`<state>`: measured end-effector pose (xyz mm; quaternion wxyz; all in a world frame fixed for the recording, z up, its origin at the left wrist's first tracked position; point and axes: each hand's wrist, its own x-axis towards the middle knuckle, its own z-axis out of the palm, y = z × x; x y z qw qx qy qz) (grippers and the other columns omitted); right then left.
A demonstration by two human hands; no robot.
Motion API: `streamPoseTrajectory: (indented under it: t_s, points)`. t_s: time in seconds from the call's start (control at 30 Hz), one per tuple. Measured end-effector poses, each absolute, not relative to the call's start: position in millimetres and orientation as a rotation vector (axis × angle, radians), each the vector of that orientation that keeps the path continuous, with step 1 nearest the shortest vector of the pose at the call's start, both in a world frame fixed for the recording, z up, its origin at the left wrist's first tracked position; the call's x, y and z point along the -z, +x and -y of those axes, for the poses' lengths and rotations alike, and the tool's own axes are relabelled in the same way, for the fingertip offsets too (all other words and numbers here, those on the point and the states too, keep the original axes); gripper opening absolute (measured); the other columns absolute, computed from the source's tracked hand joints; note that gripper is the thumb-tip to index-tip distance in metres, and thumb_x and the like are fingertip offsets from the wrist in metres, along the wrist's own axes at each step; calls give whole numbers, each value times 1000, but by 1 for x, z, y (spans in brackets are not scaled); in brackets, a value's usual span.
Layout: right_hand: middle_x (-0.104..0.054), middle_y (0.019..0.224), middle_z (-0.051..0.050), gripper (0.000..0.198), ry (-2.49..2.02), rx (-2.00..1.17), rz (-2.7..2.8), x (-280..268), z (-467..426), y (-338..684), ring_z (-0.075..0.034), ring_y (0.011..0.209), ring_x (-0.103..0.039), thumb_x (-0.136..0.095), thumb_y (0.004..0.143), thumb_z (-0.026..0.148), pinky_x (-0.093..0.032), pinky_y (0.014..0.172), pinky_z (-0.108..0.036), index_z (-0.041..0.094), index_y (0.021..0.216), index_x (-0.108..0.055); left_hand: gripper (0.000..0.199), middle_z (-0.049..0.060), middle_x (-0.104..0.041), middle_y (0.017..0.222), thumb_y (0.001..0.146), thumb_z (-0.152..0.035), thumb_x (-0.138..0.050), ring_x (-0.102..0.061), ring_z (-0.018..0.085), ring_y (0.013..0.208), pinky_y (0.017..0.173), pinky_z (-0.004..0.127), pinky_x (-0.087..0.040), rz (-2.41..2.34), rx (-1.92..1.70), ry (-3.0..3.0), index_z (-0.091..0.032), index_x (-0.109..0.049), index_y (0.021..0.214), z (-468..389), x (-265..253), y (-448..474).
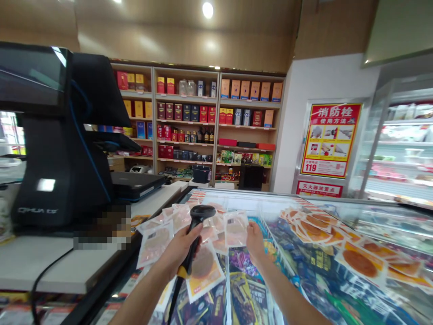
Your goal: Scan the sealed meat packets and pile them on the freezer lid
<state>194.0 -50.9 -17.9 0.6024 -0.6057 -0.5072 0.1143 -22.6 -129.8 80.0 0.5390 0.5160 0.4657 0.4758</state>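
My left hand [184, 243] is wrapped round the handle of a black barcode scanner [202, 211] with a yellow band and a cable hanging down. My right hand [255, 237] pinches the edge of a clear flat food packet [236, 229] whose barcode label shows near its top left corner. The scanner head is a little left of this packet. Beneath both hands, several similar packets [155, 241] lie in a loose pile on the glass top of a chest freezer [250, 198]. One packet with an orange printed edge [204, 271] lies below the scanner.
At left a black cash register [57, 162] stands on a white counter [43, 262]. More orange-edged packets [361, 262] are spread over the freezer's right side. Shelves of boxed goods [189, 113] line the back wall, beside a red fire-hydrant poster [331, 140].
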Motion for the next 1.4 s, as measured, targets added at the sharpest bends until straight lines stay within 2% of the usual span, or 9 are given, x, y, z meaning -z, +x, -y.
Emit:
streamPoseTrajectory:
  t_s: [0.2,0.33,0.47,0.63,0.87,1.1,1.23,1.3,1.4]
  points:
    - [-53,113,-12,46,-1409,-308,1308,24,49,159,-19,106,-46,-25,76,24,-34,90,-31,9,113,-48,31,-5,-49,48,64,-46,-55,-43,5,38,37,17,-32,-1160,-1180,1182,-17,-45,65,140,-77,-33]
    - [-50,119,-9,45,-1443,-229,1460,36,53,142,-21,115,-38,-26,79,27,-29,94,-39,15,117,-46,33,-6,-48,47,65,-48,-53,-43,6,38,37,17,-32,-1139,-1146,1210,-17,-44,65,136,-71,-31]
    - [-46,123,-11,46,-1486,-187,1520,37,49,145,-23,118,-34,-26,80,32,-27,95,-41,14,118,-46,36,-5,-49,49,64,-51,-54,-43,6,38,37,17,-32,-1101,-1115,1234,-16,-45,66,129,-67,-18]
    - [-41,126,-14,51,-1620,-77,1458,19,47,205,-22,118,-34,-21,81,33,-28,95,-40,8,122,-40,38,-5,-49,48,61,-53,-55,-43,6,39,37,17,-32,-1086,-1070,1247,-16,-45,64,123,-66,12]
    - [-29,134,-11,51,-2130,243,1239,7,70,336,-26,124,-20,-31,78,33,-20,94,-53,14,125,-34,37,-5,-47,43,63,-53,-52,-40,6,36,37,18,-31,-1030,-964,1320,-17,-45,60,115,-69,55]
    - [-35,128,-14,52,-2385,344,1090,9,74,393,-32,118,-26,-32,77,40,-25,88,-55,18,124,-36,33,-6,-46,43,64,-50,-51,-39,5,34,36,18,-29,-1015,-953,1339,-18,-44,62,109,-69,76]
    - [-33,131,-12,49,-2460,308,1104,11,71,399,-34,119,-24,-30,78,42,-24,86,-57,22,122,-39,31,-6,-46,44,65,-48,-52,-39,5,36,36,17,-30,-1008,-972,1321,-18,-42,63,110,-68,78]
    - [-33,131,-12,48,-2458,293,1182,12,72,400,-31,119,-26,-30,79,38,-27,88,-52,18,122,-38,31,-6,-46,45,66,-47,-52,-40,5,36,36,17,-30,-1003,-973,1319,-18,-42,63,110,-67,78]
    - [-40,126,-15,45,-2423,294,1298,11,77,399,-25,112,-39,-30,81,29,-35,85,-39,11,120,-38,32,-6,-46,45,66,-48,-52,-39,5,36,36,17,-30,-982,-966,1312,-17,-43,63,107,-64,77]
